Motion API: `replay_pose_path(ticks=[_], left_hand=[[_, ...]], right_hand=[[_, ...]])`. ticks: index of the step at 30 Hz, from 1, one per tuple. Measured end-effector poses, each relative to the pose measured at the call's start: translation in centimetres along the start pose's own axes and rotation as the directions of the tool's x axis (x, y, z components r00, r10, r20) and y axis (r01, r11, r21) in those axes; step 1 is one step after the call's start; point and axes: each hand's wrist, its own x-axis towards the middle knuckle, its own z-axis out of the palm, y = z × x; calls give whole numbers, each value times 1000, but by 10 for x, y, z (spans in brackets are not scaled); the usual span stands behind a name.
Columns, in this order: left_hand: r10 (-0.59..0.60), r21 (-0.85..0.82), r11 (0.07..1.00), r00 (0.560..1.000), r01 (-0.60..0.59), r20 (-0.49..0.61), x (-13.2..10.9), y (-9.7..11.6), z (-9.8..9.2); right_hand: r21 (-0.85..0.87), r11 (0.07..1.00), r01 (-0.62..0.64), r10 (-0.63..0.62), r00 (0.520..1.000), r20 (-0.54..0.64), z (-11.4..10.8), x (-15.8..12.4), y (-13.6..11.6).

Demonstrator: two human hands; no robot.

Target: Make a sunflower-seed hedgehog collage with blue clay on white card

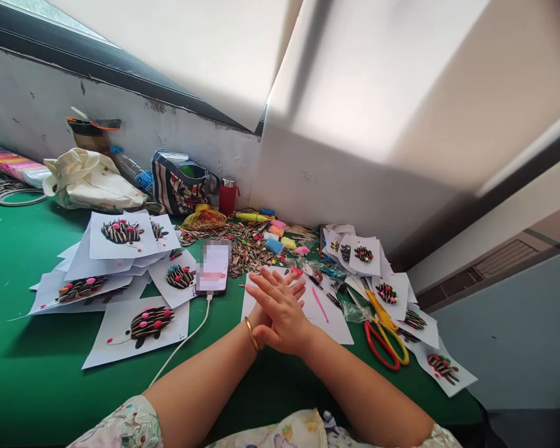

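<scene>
My right hand (284,311) lies flat across my left hand (261,314), palm against palm, with the fingers of both stretched out. Whatever may be between the palms is hidden. Beneath them is a white sheet of paper (338,330) bearing a long pink strip (320,305). A small red-pink lump (297,272) shows just beyond the fingertips. Black pens (333,300) lie at the sheet's right side. Left of the hands, a phone (219,267) with a white cable rests on the green table (9,373).
Paper cards with seed hedgehogs are stacked at left (119,239) and right (364,249). Red-and-yellow scissors (387,345) lie right of the sheet. Loose striped seeds (247,249) and coloured clay packets (275,246) spread behind. Bags (93,183) and a red bottle (228,198) line the wall.
</scene>
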Motion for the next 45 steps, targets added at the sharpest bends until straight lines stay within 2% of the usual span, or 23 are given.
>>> replay_pose_path(ticks=[1,2,3,8,10,15,19,22,25,28,29,30,36,40,45], left_hand=[[-33,-35,999,999,32,-16,-3,1,4],[-140,-64,988,990,141,26,-5,5,7],[-280,-80,954,954,289,108,-5,11,7],[-526,-74,825,809,560,260,3,48,-11],[-536,-121,802,794,585,286,8,53,-18],[-515,-206,820,845,535,144,17,46,-25],[-463,-142,870,881,473,98,16,33,-23],[-450,-110,882,888,458,94,9,27,-17],[-510,-70,849,847,524,147,4,30,-11],[-613,-24,776,763,630,206,4,38,-10],[-628,-17,763,748,646,215,4,40,-10],[-628,-17,763,748,646,214,5,41,-10],[-501,-6,861,849,509,168,6,41,-9],[-448,39,894,884,447,133,7,40,-11],[-425,45,905,905,423,34,9,40,-15]], right_hand=[[-16,1000,-13,13,1000,-25,-1,4,4],[-32,999,-32,31,998,-55,-3,7,10],[-48,998,-49,46,996,-75,-4,9,18],[-137,976,-167,156,984,-86,-8,-6,53],[-151,973,-173,167,984,-56,-6,-18,56],[-96,991,-90,89,996,-15,4,-38,37],[-79,996,-31,33,999,24,4,-31,21],[-131,991,-34,33,999,-11,-1,-21,25],[-211,973,-88,80,996,-48,-8,-16,39],[-284,948,-144,132,989,-59,-13,-19,55],[-305,939,-158,148,987,-56,-14,-21,59],[-320,932,-170,162,985,-52,-15,-24,64],[-232,947,-222,215,975,-55,-19,-38,82],[-99,968,-229,227,974,-24,-23,-42,82],[27,956,-291,290,957,10,-27,-42,72]])
